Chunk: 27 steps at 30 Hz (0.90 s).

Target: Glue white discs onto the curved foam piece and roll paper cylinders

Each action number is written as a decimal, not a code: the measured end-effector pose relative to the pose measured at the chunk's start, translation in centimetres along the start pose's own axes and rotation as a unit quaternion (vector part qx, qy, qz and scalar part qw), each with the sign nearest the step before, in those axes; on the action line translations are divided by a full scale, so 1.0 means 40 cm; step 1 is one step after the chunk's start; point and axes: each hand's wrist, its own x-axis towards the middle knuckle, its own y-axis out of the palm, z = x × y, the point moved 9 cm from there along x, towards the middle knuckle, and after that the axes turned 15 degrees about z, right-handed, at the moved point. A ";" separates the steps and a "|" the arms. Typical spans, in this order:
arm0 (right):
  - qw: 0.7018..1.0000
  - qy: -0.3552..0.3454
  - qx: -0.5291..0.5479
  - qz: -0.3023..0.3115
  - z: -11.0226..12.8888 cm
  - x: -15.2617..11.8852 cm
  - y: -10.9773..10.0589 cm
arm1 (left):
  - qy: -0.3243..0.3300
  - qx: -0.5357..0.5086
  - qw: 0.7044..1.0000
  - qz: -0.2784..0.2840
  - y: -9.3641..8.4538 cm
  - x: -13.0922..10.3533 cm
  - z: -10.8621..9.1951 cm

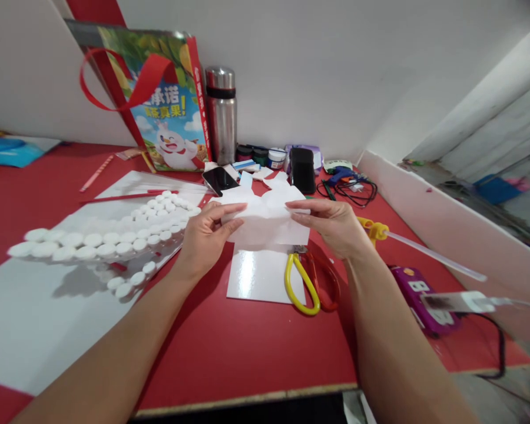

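Head view: you hold a white paper sheet (pixel 269 228) before you, above the red table (pixel 247 359), one hand at each side.
Left hand: your left hand (pixel 205 238) has thumb and forefinger brought together, pinching the sheet's left side with hardly any gap.
Right hand: your right hand (pixel 333 227) does likewise at the right side, thumb under forefinger, the paper between them.
Paper sheet: it hangs between your hands, its top edge uneven and its lower edge overlapping your view of a glossy white card (pixel 258 280).
Scissors: the scissors (pixel 311 290) lie at the card's right, yellow and red handles toward you, partly over it.
White discs: to your left, rows of white discs (pixel 110 239) form a joined piece above a white board (pixel 26 318).
Behind the sheet: you see a phone (pixel 221 179), paper scraps and a black case (pixel 302 171).
Against the wall: a printed bag (pixel 176 138) stands beside an upright steel flask (pixel 224 121).
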 end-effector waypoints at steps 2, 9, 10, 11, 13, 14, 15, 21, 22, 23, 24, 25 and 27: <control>1.000 0.011 0.001 0.005 -0.004 -0.001 -0.001 | 0.007 0.012 1.000 0.004 0.000 0.001 -0.007; 0.999 0.029 0.004 0.013 -0.003 -0.001 0.002 | 0.008 0.023 1.000 0.005 -0.004 0.002 -0.017; 1.000 0.028 -0.004 0.007 -0.001 -0.001 0.000 | 0.011 0.026 1.000 0.006 -0.004 0.002 -0.020; 1.000 0.026 -0.014 0.001 0.002 -0.002 -0.001 | 0.013 0.031 0.999 0.007 -0.003 0.002 -0.023; 0.999 0.023 -0.037 -0.006 0.006 -0.003 -0.002 | 0.017 0.040 0.999 0.005 -0.003 0.000 -0.027; 0.999 0.024 -0.048 -0.005 0.007 -0.003 -0.002 | 0.017 0.044 0.999 0.003 -0.003 -0.001 -0.029; 0.998 0.024 -0.056 -0.003 0.007 -0.003 0.000 | 0.018 0.049 0.999 0.003 -0.003 -0.002 -0.030; 0.990 -0.015 -0.137 -0.005 0.040 -0.005 0.004 | 0.026 0.079 0.997 -0.007 -0.008 -0.003 -0.046; 0.987 -0.024 -0.156 -0.010 0.051 -0.006 0.006 | 0.027 0.081 0.996 -0.014 -0.012 -0.004 -0.050; 0.985 -0.031 -0.169 -0.014 0.062 -0.007 0.009 | 0.030 0.081 0.996 -0.022 -0.017 -0.005 -0.056; 0.984 -0.037 -0.172 -0.014 0.070 -0.008 0.015 | 0.034 0.077 0.996 -0.028 -0.021 -0.006 -0.061; 0.986 -0.035 -0.160 -0.011 0.073 -0.008 0.022 | 0.040 0.066 0.996 -0.034 -0.025 -0.008 -0.067; 0.996 0.001 -0.087 0.005 0.056 -0.005 0.040 | 0.044 0.020 0.998 -0.031 -0.025 -0.009 -0.070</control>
